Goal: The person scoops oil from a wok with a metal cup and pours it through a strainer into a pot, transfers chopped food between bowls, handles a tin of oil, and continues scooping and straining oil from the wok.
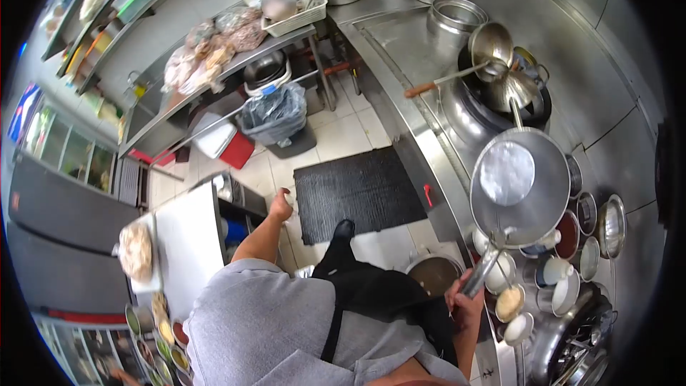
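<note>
My right hand (464,302) is wrapped round the metal handle of a large wok (532,204), which is tilted over the steel counter to my right. A bright round patch shows inside the wok. Beyond it, a ladle and a strainer (491,43) with a wooden handle rest over another wok (464,104) on the stove. My left hand (281,205) hangs free above the floor, beside the black mat (357,193), with its fingers apart and nothing in them.
Bowls of ingredients (564,289) crowd the right counter. A pot (434,275) stands near my right hand. Across the aisle are a lined bin (275,114), a red cooler (237,150) and a shelf with bags (207,50). A white worktop (187,243) lies to my left.
</note>
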